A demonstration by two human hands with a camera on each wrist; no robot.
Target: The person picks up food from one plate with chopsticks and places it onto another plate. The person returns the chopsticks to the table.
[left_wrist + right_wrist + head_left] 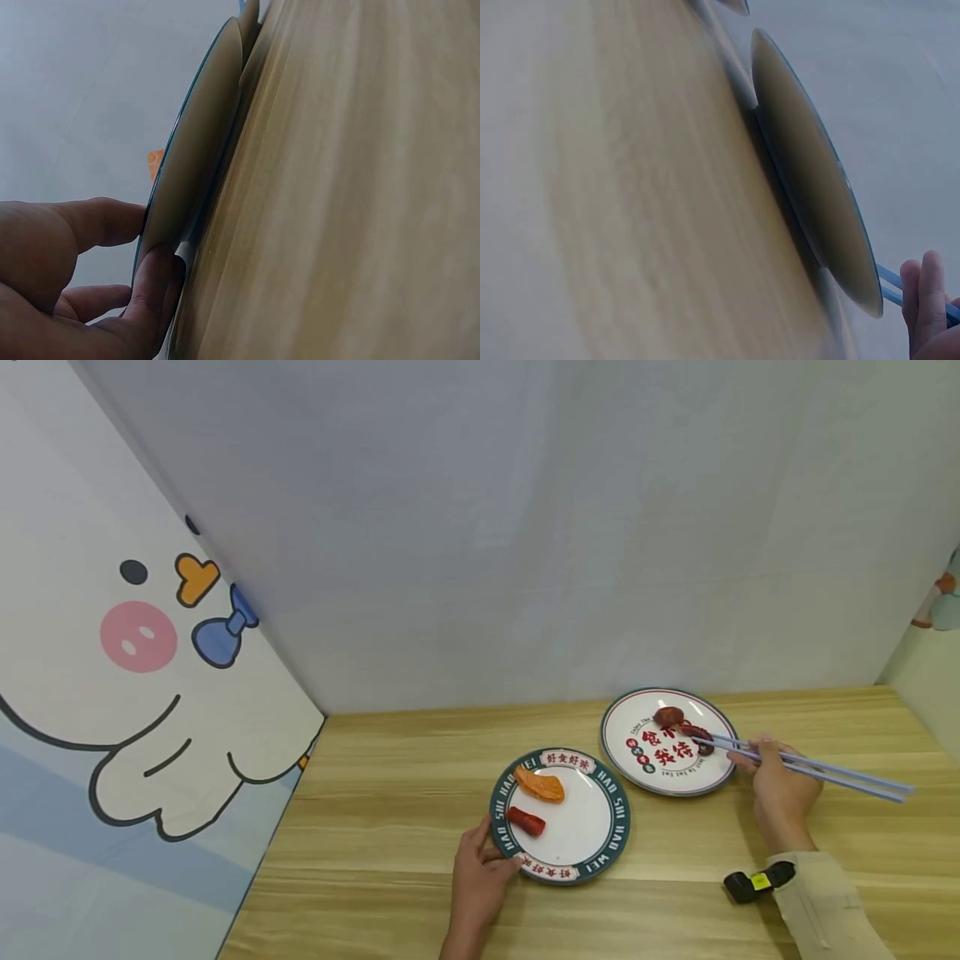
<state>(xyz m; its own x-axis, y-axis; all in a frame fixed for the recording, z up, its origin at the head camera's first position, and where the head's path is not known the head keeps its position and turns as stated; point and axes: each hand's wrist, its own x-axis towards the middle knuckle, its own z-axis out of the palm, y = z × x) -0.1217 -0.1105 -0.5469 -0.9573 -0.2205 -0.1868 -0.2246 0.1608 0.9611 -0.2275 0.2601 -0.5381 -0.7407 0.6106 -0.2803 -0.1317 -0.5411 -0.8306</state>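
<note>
My left hand (477, 878) pinches the near left rim of a green-rimmed plate (585, 818); in the left wrist view its fingers (112, 221) lie at the edge and underside. On that plate are an orange salmon-like slice (542, 786) and a short red sausage-like piece (527, 821). My right hand (785, 792) grips a pair of light blue chopsticks (847, 775). Their tips reach over a white plate (630, 714) with red lettering, right at a dark red, curled piece like an octopus tentacle (693, 732). Beside it lies a reddish-brown rounded piece (668, 717).
Both plates stand on a wood-grain table (375, 827), the white one farther back and to the right, close to the other. A pale backdrop (525, 527) rises behind the table's back edge. A cartoon-printed panel (150, 710) stands at the left.
</note>
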